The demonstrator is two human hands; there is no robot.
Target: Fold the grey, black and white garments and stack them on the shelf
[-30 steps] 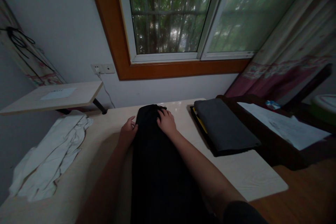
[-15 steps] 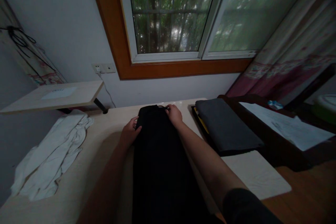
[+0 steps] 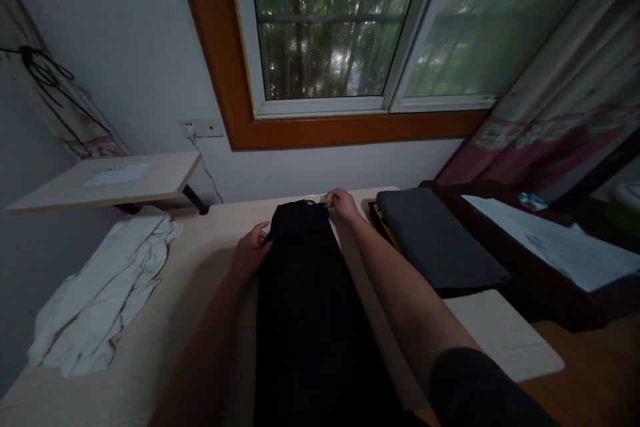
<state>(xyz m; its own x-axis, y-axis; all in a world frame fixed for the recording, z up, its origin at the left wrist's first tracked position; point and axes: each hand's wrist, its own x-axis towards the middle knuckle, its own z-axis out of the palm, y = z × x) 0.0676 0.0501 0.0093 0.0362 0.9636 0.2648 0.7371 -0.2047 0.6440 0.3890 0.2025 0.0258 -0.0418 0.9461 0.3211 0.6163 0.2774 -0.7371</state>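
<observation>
A long black garment (image 3: 310, 307), by its shape and waistband a pair of trousers folded lengthwise, lies on the pale table with its narrow waist end away from me. A small loop shows at the far edge of the waistband. My left hand (image 3: 250, 255) rests at the left side near the waist, thumb against the cloth and fingers apart. At the far right corner, my right hand (image 3: 344, 205) has its fingers curled together in a pinch on the cloth's edge; the fingertips are partly hidden.
A crumpled white cloth (image 3: 105, 293) lies on the table's left, beneath a small raised shelf (image 3: 170, 177). To the right sits a folded grey cloth (image 3: 440, 240) over something black and yellow. Beyond it, a paper sheet (image 3: 550, 240) lies on a dark surface. A window wall bounds the back.
My right hand has gone from lying on top of the waistband to its far right corner, and farther outward. The waist end now lies flatter and squarer. My left hand stays at the left edge.
</observation>
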